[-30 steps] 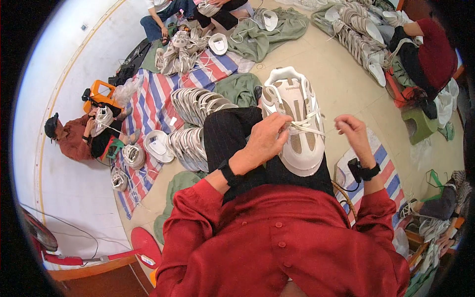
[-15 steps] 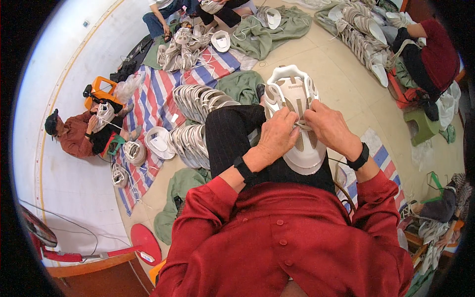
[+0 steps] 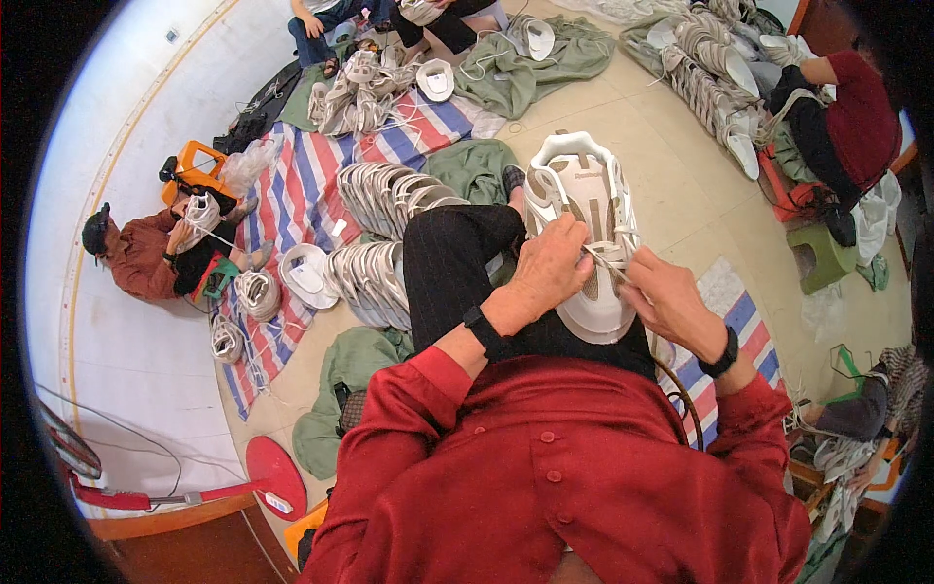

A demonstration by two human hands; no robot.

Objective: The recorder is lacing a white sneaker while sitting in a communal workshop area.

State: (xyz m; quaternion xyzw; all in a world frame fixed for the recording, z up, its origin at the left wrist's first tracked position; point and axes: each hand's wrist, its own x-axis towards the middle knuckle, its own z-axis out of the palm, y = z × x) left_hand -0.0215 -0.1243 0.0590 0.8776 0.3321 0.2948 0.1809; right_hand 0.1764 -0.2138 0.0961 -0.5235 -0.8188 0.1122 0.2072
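White shoe (image 3: 584, 234) on lap — left hand (image 3: 550, 268) and right hand (image 3: 666, 302) both pinch its lace (image 3: 605, 259).

White athletic shoe (image 3: 584, 224): low-cut, with beige side panels and a thick white sole. It rests sole-down on the person's lap, toe toward the body, heel opening pointing away. White lace (image 3: 605, 255): runs across the tongue area; its threading through the eyelets appears partial, detail unclear.

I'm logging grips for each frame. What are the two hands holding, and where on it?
Both the left hand and right hand pinch the white lace over the middle of the white shoe resting on the lap.
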